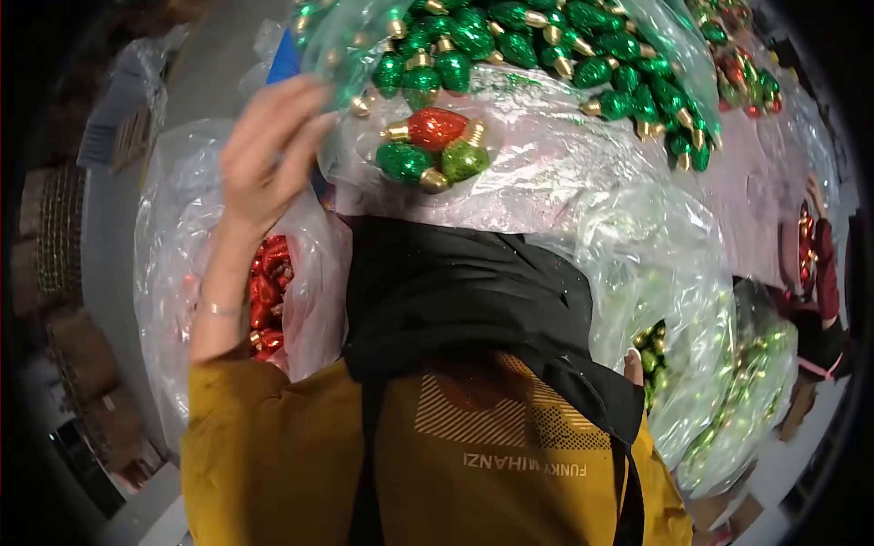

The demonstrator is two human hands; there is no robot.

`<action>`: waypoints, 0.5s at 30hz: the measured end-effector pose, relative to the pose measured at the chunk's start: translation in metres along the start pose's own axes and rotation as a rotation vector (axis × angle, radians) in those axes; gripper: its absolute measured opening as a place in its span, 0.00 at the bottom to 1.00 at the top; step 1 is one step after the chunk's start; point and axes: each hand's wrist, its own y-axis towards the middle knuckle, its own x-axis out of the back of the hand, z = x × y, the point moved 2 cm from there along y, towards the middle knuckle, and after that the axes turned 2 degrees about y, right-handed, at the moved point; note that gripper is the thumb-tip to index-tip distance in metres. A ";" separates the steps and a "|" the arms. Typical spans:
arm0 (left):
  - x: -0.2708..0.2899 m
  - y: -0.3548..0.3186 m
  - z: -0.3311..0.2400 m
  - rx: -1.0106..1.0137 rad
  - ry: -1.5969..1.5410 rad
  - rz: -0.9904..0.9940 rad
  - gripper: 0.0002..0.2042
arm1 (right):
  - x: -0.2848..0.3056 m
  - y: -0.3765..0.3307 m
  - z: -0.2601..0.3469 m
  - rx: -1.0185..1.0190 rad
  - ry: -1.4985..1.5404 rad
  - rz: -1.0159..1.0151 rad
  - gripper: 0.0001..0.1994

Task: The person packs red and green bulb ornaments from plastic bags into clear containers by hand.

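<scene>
My left hand (273, 150) is raised beside the table's left edge, fingers apart and slightly blurred, with nothing visible in it. It is next to a clear plastic bag holding green glittery bulb ornaments (473, 35) with gold caps. In front of me on the table lies a small cluster: a red bulb ornament (437, 128), a dark green one (403, 163) and a light green one (465, 161). Only a small part of my right hand (634, 366) shows, low at my right side by light green bulb ornaments (651, 357) in a bag; its fingers are hidden.
At my left, a clear bag (173, 237) holds red bulb ornaments (266, 296). Another clear bag (655, 237) stands at my right. Further right, a co-worker's sleeve (827, 273) is near red ornaments (807, 241). Cardboard boxes (91, 350) stand at far left.
</scene>
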 end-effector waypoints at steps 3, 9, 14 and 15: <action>0.049 -0.123 0.037 0.711 0.095 -0.345 0.06 | 0.032 0.023 -0.002 0.124 -0.113 -0.090 0.18; 0.042 -0.378 0.047 1.134 0.305 0.674 0.14 | 0.075 0.030 0.013 0.342 -0.303 -0.218 0.13; 0.016 -0.309 0.024 1.315 -0.319 0.825 0.18 | 0.102 -0.007 0.004 0.429 -0.467 -0.308 0.09; 0.015 -0.315 0.027 1.291 -0.328 0.823 0.18 | 0.106 -0.010 0.008 0.444 -0.489 -0.335 0.09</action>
